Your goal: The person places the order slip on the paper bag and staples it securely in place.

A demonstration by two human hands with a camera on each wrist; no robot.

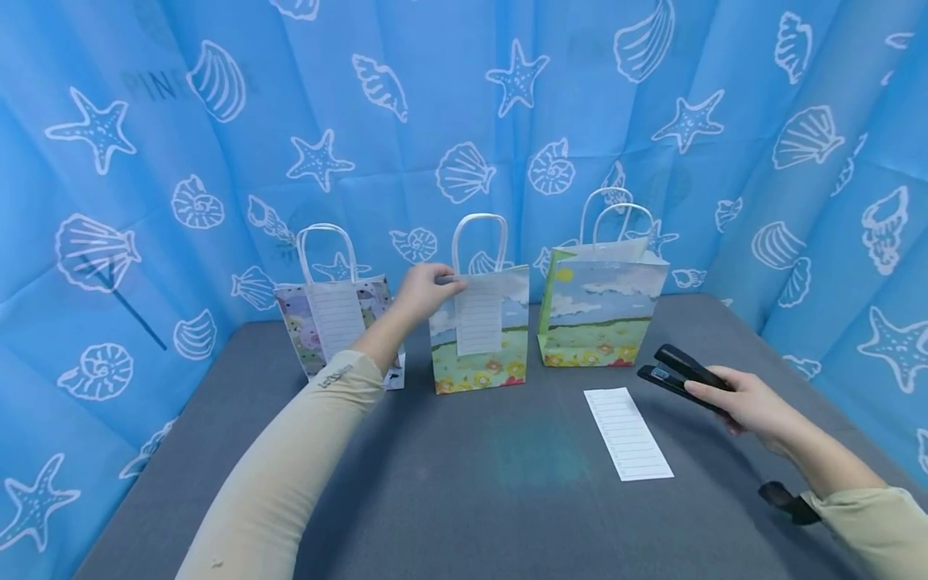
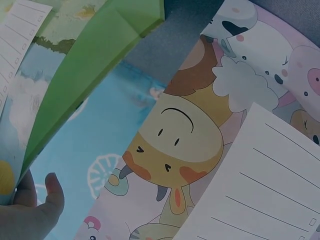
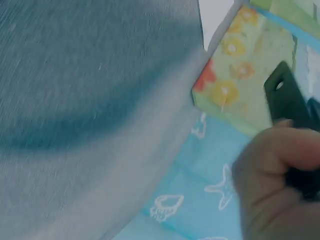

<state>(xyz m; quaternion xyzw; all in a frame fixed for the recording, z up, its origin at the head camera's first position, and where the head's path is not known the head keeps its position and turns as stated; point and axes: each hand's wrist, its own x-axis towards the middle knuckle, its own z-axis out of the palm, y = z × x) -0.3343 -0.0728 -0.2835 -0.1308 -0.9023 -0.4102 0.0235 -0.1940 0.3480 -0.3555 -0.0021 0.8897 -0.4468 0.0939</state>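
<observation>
My left hand (image 1: 429, 292) pinches the top edge of the middle paper gift bag (image 1: 513, 322), by its upper left corner. A lined paper slip (image 1: 478, 318) hangs on this bag's front, below the white handle. In the left wrist view the fingers (image 2: 30, 200) meet the bag's green side panel (image 2: 85, 90). Out to the right, my right hand (image 1: 754, 407) grips a black stapler (image 1: 685, 370), its two arms spread apart. A loose lined slip (image 1: 629, 435) lies on the table, left of the stapler. The right wrist view shows the stapler (image 3: 287, 95) partly cut off by the frame.
On the left stands an animal-print bag (image 1: 297, 322) with a lined slip (image 1: 337, 314) on its front. Another meadow-print bag (image 1: 602, 302) stands on the right, top spread wide. Behind the grey table (image 1: 449, 499) hangs a blue seashell curtain (image 1: 435, 97).
</observation>
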